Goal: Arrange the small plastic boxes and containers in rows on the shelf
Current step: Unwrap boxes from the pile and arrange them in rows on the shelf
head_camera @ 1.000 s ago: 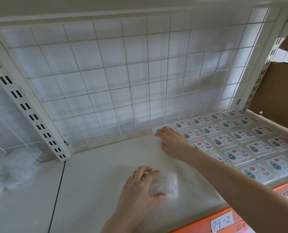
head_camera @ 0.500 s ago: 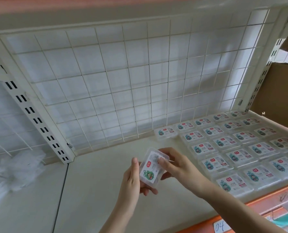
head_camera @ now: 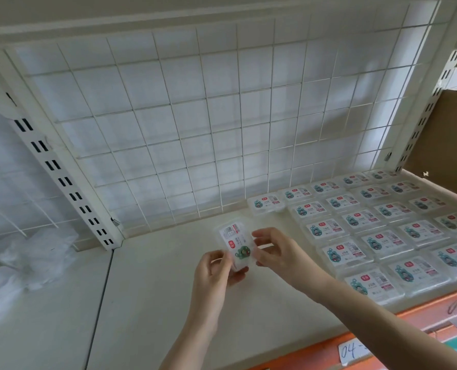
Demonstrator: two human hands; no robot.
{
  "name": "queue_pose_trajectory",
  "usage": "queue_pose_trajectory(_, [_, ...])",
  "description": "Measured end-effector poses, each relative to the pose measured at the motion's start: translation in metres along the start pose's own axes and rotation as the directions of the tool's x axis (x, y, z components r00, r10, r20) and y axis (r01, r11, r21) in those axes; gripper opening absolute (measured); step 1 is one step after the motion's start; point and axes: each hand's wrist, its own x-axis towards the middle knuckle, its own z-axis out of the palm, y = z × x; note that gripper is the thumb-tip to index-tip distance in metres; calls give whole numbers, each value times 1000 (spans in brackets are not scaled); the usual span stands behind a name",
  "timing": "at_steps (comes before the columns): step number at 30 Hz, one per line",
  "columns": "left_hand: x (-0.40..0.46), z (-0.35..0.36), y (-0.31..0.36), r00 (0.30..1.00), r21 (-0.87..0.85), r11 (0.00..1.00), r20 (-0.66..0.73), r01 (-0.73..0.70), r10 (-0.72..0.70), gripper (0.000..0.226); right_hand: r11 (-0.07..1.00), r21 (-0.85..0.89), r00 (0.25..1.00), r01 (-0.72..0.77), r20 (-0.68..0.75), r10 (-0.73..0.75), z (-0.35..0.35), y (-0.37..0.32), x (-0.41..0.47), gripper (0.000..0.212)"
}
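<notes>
Your left hand (head_camera: 214, 273) pinches the small clear box (head_camera: 236, 244) by its lower edge, fingers curled behind it and thumb in front, so the printed label faces you. Your right hand (head_camera: 275, 252) sits just beside the box's right edge with fingers loosely curled toward it; whether they actually touch the plastic cannot be told. The box is lifted off the shelf (head_camera: 168, 303), tilted, its long axis running up and away from you. The laid rows (head_camera: 368, 231) lie to your right, labels up, so the right hand is nearer them. The back row's leftmost box (head_camera: 266, 203) juts 1 place further left than the row in front, so the open spot just in front of it looks like the likely target, right of and beyond your grip.
</notes>
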Motion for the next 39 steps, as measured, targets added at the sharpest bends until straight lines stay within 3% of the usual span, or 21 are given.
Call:
queue_pose_trajectory(4, [4, 0, -4, 998, 97, 993, 2, -63, 63, 12, 991, -129, 998, 47, 40, -43, 6, 2, 3, 38])
queue_pose_trajectory(6, [13, -3, -5, 992, 222, 968, -21, -118, 126, 14, 959, -275, 997, 67, 50, -55, 6, 7, 7, 39])
queue_pose_trajectory(10, [45, -9, -2, 963, 581, 780, 25, -234, 269, 26, 869, -481, 993, 119, 43, -112, 6, 19, 6, 38])
queue_pose_trajectory(15, [86, -2, 8, 939, 743, 606, 88, -284, 332, 23, 845, -506, 983, 173, 30, -183, 8, 20, 6, 31])
queue_pose_trajectory(18, [94, 4, 11, 883, 842, 415, 139, -344, 449, 30, 839, -513, 979, 181, 12, -204, 4, 21, 9, 28])
queue_pose_trajectory(20, [90, 6, 9, 813, 869, 223, 282, -441, 510, 34, 830, -528, 978, 180, 2, -211, 0, 21, 11, 27])
queue_pose_trajectory(24, [79, 5, 2, 784, 852, -26, 492, -522, 379, 38, 795, -581, 975, 176, -7, -221, -8, 22, 12, 25])
queue_pose_trajectory(29, [92, 6, 2, 801, 870, -11, 460, -494, 384, 52, 771, -613, 974, 170, -16, -227, -13, 19, 13, 21])
queue_pose_trajectory(39, [119, 25, 9, 814, 876, 6, 445, -482, 373, 42, 793, -589, 984, 158, 31, -173, -17, 18, 7, 19])
